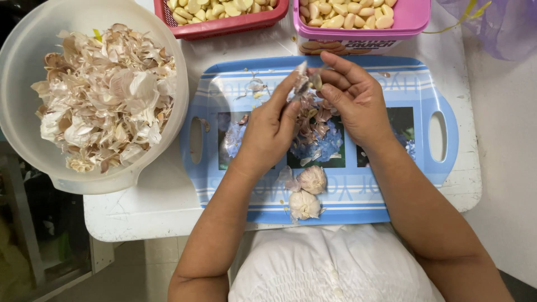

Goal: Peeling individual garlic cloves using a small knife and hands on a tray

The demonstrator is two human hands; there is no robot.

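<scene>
Listing left to right. Translucent round bowl [22, 84], far left, heaped with papery garlic skins [106, 95]. Red basket [224, 25], far edge, holding peeled cloves. Blue handled tray [358, 204], centre, bearing a loose pile of purplish skins [316, 126] directly under the hands, and two whole garlic bulbs [307, 190] at its near edge, just beside each other. Left hand [268, 131]: fingers extended, tips pinching the clove from the left. Garlic clove [305, 84]: held above the far half of the tray, between both hands' fingertips, long axis running roughly near-to-far; neither hand is clearly nearer. Right hand [358, 98]: fingers curled, thumb and forefinger pinching the clove from the right. Pink tub [414, 19], far right, filled with peeled cloves.
</scene>
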